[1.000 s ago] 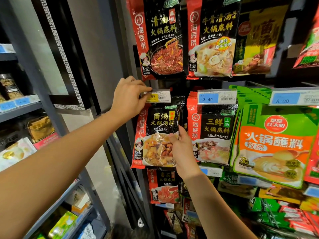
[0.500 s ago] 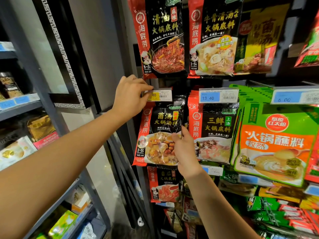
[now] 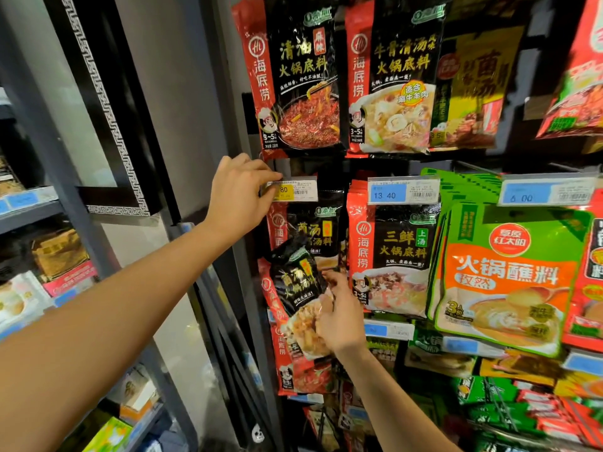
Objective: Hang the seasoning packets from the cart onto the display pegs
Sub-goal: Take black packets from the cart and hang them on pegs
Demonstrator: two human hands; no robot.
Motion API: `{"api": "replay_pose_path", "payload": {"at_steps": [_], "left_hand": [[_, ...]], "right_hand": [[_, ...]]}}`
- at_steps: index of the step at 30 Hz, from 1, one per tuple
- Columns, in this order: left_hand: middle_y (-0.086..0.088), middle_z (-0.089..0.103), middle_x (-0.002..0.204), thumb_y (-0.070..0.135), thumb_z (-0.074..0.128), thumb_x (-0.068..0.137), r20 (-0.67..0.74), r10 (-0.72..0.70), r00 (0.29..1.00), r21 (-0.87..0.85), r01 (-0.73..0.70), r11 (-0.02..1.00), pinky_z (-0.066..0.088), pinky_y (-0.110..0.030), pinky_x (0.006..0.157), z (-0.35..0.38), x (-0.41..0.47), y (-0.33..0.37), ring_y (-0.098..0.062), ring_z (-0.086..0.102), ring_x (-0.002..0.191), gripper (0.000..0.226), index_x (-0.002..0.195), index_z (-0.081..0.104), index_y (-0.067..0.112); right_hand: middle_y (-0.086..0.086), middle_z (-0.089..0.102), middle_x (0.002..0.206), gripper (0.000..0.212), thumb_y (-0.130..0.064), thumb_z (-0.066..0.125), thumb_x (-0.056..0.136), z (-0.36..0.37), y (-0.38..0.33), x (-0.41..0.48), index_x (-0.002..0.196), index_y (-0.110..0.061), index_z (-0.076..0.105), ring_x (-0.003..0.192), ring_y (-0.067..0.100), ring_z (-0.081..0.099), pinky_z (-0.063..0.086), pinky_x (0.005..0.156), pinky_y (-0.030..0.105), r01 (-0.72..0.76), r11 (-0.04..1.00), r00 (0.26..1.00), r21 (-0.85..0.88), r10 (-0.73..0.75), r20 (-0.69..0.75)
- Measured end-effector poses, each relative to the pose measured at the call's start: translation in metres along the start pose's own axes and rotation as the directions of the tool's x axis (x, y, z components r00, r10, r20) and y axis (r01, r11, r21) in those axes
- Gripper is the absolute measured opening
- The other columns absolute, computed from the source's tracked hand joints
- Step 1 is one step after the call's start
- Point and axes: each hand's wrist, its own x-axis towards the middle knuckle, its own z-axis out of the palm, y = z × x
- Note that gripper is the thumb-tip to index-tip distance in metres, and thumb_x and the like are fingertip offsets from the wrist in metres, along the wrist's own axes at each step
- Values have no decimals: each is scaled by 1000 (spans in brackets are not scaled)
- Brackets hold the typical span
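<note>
Right hand (image 3: 339, 316) pinches the lower edge of a tilted black seasoning packet (image 3: 298, 288), its top leaning left below the left hand (image 3: 239, 194), whose fingers are pressed onto the yellow price tag (image 3: 292, 190) at the peg front.

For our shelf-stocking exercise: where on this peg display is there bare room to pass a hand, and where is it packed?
Free: the dark gap under the top-row packets, right of the yellow price tag, and the grey panel left of the pegs. Crowded: the green packets overlapping the red-and-black ones, and the lower rows.
</note>
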Motion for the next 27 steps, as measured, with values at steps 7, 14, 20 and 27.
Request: {"api": "replay_pose_path", "payload": {"at_steps": [7, 14, 20, 27], "left_hand": [[-2, 75, 98, 29, 70, 93, -9, 9, 1000, -8, -9, 1000, 27, -34, 75, 0, 0, -1, -26, 59, 89, 21, 108, 79, 18], [-2, 73, 102, 36, 70, 90, 22, -14, 1000, 4, 14, 1000, 29, -37, 78, -3, 1, 1, -28, 59, 94, 29, 112, 76, 18], [-1, 70, 109, 45, 73, 85, 75, 49, 996, 62, -53, 997, 30, -37, 81, -5, -1, -3, -28, 56, 102, 43, 119, 70, 19], [-4, 68, 112, 42, 74, 84, 100, 97, 990, 144, -110, 983, 30, -41, 83, -5, -2, -4, -30, 53, 106, 49, 126, 66, 17]], "right_hand": [[-11, 48, 139, 42, -16, 52, 106, -20, -20, 7, 147, -23, 48, 130, 3, 43, 38, 111, 25, 1, 918, 998, 397, 23, -55], [1, 47, 153, 43, -18, 51, 108, -23, -37, 9, 149, -28, 47, 142, 24, 45, 42, 116, 45, -14, 893, 997, 449, 49, -67], [-8, 46, 149, 44, -21, 48, 108, -25, -33, 2, 151, -32, 45, 117, 12, 47, 48, 109, 42, 31, 887, 993, 461, 25, -117], [-5, 50, 151, 44, -18, 49, 108, -22, -43, 16, 152, -21, 47, 135, 6, 44, 37, 108, 17, 170, 903, 972, 395, -87, -221]]}}
